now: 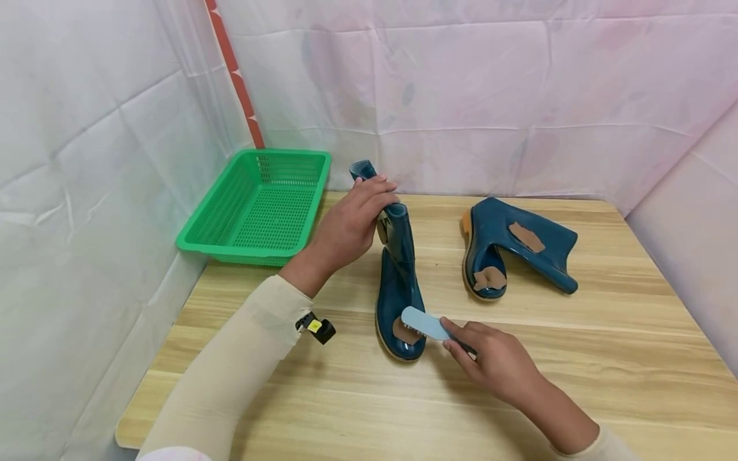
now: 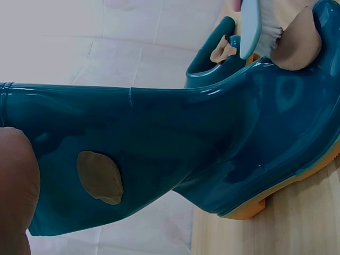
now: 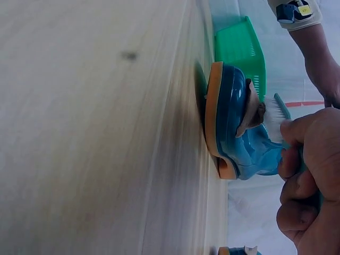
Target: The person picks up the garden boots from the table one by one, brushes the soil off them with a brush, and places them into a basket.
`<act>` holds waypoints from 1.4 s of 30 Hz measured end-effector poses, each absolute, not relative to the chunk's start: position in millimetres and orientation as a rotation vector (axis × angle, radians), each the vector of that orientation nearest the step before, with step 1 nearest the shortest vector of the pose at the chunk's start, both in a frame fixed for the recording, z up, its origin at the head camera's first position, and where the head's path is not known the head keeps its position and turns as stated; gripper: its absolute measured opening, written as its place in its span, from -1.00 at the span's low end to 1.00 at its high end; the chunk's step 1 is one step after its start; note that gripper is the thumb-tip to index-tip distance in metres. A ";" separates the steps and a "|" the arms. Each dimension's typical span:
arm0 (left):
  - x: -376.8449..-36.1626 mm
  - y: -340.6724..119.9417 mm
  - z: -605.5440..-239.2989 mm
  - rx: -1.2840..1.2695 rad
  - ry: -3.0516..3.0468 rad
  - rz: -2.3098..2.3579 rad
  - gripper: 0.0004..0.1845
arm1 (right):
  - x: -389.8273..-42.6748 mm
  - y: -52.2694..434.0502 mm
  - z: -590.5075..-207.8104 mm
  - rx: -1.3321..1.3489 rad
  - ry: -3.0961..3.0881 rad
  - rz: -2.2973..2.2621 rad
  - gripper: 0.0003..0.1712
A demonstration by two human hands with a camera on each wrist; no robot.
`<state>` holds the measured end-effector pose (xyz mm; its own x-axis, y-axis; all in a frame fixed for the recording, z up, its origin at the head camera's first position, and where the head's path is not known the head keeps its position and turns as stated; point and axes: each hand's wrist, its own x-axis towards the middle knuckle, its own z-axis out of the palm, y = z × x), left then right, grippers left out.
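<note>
A dark teal rubber boot [image 1: 398, 275] stands upright on the wooden table, toe toward me. My left hand [image 1: 352, 221] grips the top of its shaft. Brown clay-like patches stick to it: one on the toe [image 2: 298, 42], another on the shaft [image 2: 100, 177]. The fingers of my right hand [image 1: 498, 358] are curled round the handle of a light-blue brush [image 1: 423, 322]. Its white bristles [image 3: 273, 118] are right at the edge of the toe patch. In the right wrist view, that patch stands out from the boot's surface.
A second teal boot [image 1: 519, 240] lies on its side to the right, with brown patches on toe and shaft. At the back left is a green plastic basket [image 1: 254, 256]. White cloth walls [image 1: 461, 83] enclose the table [image 1: 323, 397] at the back and sides.
</note>
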<state>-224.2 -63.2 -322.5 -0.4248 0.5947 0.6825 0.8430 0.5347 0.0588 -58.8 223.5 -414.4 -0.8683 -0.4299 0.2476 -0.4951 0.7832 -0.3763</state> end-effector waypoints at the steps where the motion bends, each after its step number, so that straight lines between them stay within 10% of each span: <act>1: -224.0 -63.2 -322.3 -1.158 -2.166 -0.531 -0.67 | -57.9 224.1 -414.1 0.740 -2.824 0.662 -0.53; 42: -222.7 -61.5 -323.0 -1.150 -2.189 -0.532 -0.67 | -57.0 222.5 -414.5 0.829 -2.796 0.664 -0.51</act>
